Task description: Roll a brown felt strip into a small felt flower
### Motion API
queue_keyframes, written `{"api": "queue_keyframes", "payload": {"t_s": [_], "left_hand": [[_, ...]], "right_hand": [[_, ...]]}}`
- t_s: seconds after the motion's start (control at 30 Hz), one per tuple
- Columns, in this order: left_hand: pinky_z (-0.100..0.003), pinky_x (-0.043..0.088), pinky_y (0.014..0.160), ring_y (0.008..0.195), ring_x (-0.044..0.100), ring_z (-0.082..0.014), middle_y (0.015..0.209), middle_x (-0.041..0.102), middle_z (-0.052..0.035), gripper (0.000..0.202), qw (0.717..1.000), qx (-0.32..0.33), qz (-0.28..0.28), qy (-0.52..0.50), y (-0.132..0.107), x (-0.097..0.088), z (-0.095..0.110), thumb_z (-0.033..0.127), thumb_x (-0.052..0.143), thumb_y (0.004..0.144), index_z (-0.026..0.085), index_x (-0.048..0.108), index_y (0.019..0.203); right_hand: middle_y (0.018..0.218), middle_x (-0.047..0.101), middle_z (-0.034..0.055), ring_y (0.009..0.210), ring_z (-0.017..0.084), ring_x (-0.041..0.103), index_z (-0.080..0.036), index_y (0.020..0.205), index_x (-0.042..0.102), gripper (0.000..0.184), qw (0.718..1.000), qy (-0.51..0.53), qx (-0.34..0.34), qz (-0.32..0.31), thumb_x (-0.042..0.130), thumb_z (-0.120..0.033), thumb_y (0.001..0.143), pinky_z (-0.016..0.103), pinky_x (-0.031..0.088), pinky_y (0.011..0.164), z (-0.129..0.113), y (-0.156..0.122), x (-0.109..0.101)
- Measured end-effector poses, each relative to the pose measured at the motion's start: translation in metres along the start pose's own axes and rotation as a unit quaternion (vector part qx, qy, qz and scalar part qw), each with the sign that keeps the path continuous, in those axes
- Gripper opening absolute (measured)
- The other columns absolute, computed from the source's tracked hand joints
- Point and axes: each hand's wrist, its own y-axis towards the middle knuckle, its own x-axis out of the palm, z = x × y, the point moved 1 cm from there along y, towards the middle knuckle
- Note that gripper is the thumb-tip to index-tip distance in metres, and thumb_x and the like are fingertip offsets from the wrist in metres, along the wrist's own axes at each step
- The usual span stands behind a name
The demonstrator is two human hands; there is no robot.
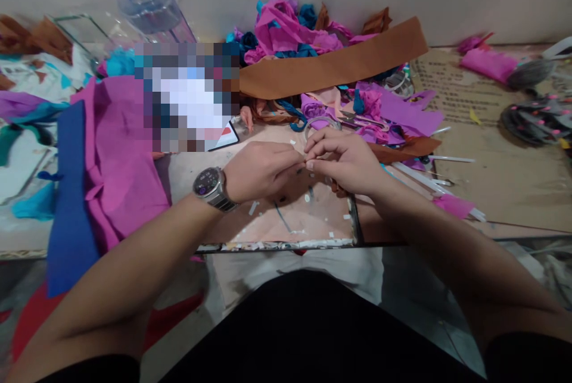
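Note:
My left hand (261, 170), with a metal watch (210, 186) on its wrist, and my right hand (342, 159) meet fingertip to fingertip above a pinkish work board (290, 222). Both hands are pinched closed on something tiny between them that I cannot make out. A roll of clear tape (322, 124) lies just beyond my right fingers. Small white scraps are scattered on the board under my hands.
Magenta paper (120, 156) and a dark blue sheet (71, 192) lie at the left. A brown paper strip (335, 64) and a heap of crumpled magenta and blue paper (290, 28) sit behind. A water bottle (147, 2) stands at back left. Cardboard (504, 162) covers the right.

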Motion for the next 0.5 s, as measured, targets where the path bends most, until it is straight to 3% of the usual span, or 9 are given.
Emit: {"api": "queue_keyframes", "payload": {"t_s": [0.1,0.23,0.5], "left_hand": [[-0.029,0.044,0.063,0.071,0.065,-0.0164,0.080,0.070,-0.0035,0.021,0.999,0.026,-0.002,0.031,0.000,-0.001,-0.001,0.019,0.052,0.103,0.016,0.072,0.097],[-0.030,0.044,0.060,0.069,0.063,-0.0167,0.077,0.068,-0.0040,0.022,0.994,0.066,-0.007,0.087,0.003,-0.006,0.000,0.019,0.049,0.104,0.015,0.071,0.098],[-0.033,0.042,0.057,0.066,0.063,-0.0183,0.076,0.069,-0.0051,0.027,0.976,0.150,0.010,0.158,0.009,-0.018,0.007,0.014,0.045,0.106,0.014,0.069,0.094]], "right_hand": [[0.098,0.070,0.0043,0.094,0.020,0.067,-0.020,0.076,0.079,0.004,0.999,0.037,0.035,-0.017,0.078,-0.019,0.080,0.035,0.054,0.083,-0.002,0.001,0.000],[0.099,0.068,0.0034,0.087,0.017,0.064,-0.019,0.075,0.078,0.005,0.992,0.090,0.091,-0.019,0.077,-0.019,0.080,0.031,0.052,0.074,-0.004,0.001,0.001],[0.093,0.070,0.0017,0.083,0.014,0.062,-0.018,0.067,0.074,0.011,0.979,0.157,0.121,-0.041,0.072,-0.015,0.077,0.028,0.048,0.078,-0.002,0.002,0.004]]}}
